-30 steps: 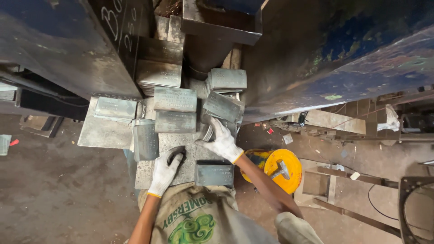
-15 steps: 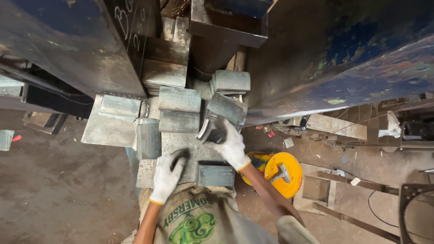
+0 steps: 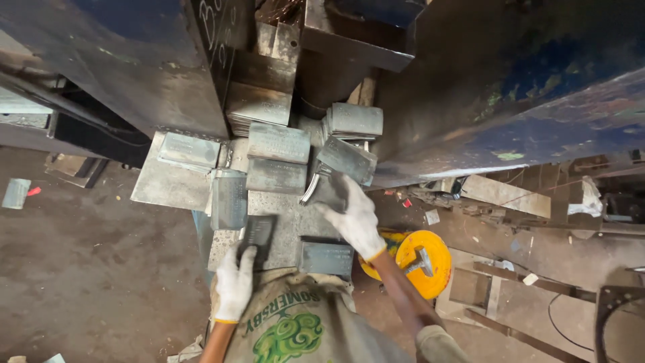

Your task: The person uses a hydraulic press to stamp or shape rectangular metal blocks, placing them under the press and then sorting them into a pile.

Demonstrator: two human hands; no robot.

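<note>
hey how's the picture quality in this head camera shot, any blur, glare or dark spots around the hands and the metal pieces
Head view: the white-gloved right hand is slightly motion-blurred on a curved grey metal piece; the white-gloved left hand on a dark flat metal plate looks sharper. Soft sheen, no harsh glare, on the stacked grey steel plates. The big dark machine body lies in deep shadow, and wide-angle distortion bends the edges.

My right hand (image 3: 355, 218) lifted from plate pile, now gripping curved metal piece (image 3: 322, 191) by its edge, raised off steel work plate (image 3: 289, 232). My left hand (image 3: 234, 286) slid back toward me, fingertips now pinning dark flat piece (image 3: 257, 233) at plate's near edge.
</note>
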